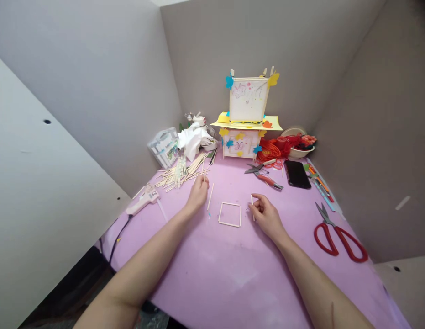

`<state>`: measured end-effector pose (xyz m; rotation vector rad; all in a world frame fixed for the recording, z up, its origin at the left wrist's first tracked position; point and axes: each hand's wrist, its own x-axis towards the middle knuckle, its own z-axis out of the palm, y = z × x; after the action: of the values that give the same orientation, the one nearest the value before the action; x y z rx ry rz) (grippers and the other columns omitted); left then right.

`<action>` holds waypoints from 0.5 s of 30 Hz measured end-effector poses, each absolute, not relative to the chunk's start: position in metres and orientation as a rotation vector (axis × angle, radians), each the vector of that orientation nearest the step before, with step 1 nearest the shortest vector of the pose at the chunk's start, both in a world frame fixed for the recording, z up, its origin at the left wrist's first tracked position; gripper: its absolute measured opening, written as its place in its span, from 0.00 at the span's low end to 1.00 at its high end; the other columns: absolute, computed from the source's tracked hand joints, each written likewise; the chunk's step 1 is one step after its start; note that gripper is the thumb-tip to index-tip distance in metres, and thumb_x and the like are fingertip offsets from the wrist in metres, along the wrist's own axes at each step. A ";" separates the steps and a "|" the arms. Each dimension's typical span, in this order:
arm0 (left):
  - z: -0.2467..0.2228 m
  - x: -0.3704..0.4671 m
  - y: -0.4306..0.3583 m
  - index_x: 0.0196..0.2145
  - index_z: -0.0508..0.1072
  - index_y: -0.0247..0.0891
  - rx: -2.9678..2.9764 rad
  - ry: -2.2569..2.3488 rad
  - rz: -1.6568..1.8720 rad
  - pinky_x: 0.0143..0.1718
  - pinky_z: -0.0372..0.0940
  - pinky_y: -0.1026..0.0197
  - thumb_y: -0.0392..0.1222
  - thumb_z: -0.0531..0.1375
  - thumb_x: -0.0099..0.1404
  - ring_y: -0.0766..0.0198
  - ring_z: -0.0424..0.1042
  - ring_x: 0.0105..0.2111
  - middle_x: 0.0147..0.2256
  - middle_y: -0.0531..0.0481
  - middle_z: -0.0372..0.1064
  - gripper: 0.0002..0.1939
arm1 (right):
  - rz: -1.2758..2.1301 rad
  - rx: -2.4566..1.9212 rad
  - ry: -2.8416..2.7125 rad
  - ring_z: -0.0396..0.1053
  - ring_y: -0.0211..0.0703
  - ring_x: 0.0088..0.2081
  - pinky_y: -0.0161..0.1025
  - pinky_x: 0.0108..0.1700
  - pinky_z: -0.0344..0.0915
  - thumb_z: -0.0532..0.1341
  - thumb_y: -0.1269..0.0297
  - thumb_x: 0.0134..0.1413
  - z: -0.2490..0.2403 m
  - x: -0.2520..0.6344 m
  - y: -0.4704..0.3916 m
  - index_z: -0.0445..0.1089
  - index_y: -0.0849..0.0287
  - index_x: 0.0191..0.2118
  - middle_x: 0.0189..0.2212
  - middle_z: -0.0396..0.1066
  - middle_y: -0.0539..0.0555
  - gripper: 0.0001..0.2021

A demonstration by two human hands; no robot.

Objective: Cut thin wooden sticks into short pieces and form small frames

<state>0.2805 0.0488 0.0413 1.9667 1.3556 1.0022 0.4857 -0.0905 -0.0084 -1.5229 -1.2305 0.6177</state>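
Note:
A small square frame of thin wooden sticks [230, 225] lies on the purple tabletop [215, 274] between my hands. My right hand [265, 214], to the right of the square, pinches a short wooden stick [252, 201] between thumb and fingers. My left hand [198, 194] is closed on a thin wooden stick [203, 165] that points away from me, near the front of a pile of sticks [190, 170]. One loose stick [210, 197] lies between my left hand and the square.
A decorated paper-and-stick model [248, 101] stands at the back. Pliers [270, 180], a black phone [297, 174], pens [322, 184] and red-handled scissors [335, 234] lie on the right. A corded glue gun [144, 202] is at the left, near a clear case [164, 148] and white tissue [193, 140].

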 end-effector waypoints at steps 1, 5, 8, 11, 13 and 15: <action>0.049 0.285 0.064 0.32 0.65 0.37 2.063 1.441 0.956 0.32 0.60 0.64 0.34 0.46 0.61 0.66 0.65 0.30 0.29 0.51 0.66 0.09 | 0.611 -1.525 -1.237 0.63 0.37 0.24 0.36 0.30 0.60 0.56 0.58 0.55 -0.008 0.485 -0.090 0.62 0.58 0.49 0.24 0.64 0.47 0.17; 0.073 0.312 0.132 0.29 0.69 0.35 2.166 1.547 0.816 0.37 0.60 0.61 0.36 0.54 0.57 0.59 0.68 0.34 0.30 0.46 0.70 0.04 | 0.602 -1.524 -1.242 0.62 0.38 0.25 0.36 0.31 0.59 0.56 0.57 0.54 -0.008 0.485 -0.090 0.63 0.59 0.49 0.24 0.64 0.47 0.18; 0.076 0.333 0.169 0.30 0.71 0.33 2.210 1.627 0.722 0.40 0.60 0.59 0.35 0.58 0.54 0.53 0.70 0.38 0.33 0.40 0.72 0.04 | 0.599 -1.519 -1.242 0.63 0.39 0.25 0.36 0.31 0.59 0.55 0.57 0.54 -0.008 0.486 -0.090 0.64 0.59 0.49 0.24 0.64 0.48 0.18; 0.070 0.349 0.188 0.33 0.71 0.32 2.226 1.693 0.660 0.41 0.60 0.58 0.38 0.61 0.54 0.50 0.70 0.41 0.38 0.36 0.72 0.08 | 0.588 -1.515 -1.254 0.63 0.39 0.26 0.36 0.32 0.59 0.55 0.59 0.54 -0.008 0.486 -0.089 0.64 0.59 0.48 0.24 0.64 0.48 0.17; 0.065 0.353 0.195 0.36 0.71 0.32 2.223 1.724 0.625 0.41 0.61 0.58 0.40 0.62 0.54 0.50 0.70 0.42 0.40 0.34 0.72 0.12 | 0.589 -1.513 -1.252 0.63 0.39 0.26 0.35 0.32 0.59 0.54 0.61 0.55 -0.007 0.486 -0.088 0.64 0.58 0.48 0.24 0.64 0.47 0.16; 0.062 0.352 0.201 0.38 0.70 0.32 2.216 1.715 0.579 0.40 0.61 0.59 0.41 0.62 0.55 0.51 0.71 0.43 0.41 0.33 0.71 0.14 | 0.595 -1.521 -1.252 0.62 0.38 0.26 0.35 0.32 0.58 0.54 0.62 0.55 -0.007 0.486 -0.087 0.64 0.58 0.48 0.24 0.64 0.47 0.15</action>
<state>0.3524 0.2010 0.0616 2.2161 1.7149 0.5794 0.4861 -0.0874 -0.0066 -1.5206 -1.2521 0.5955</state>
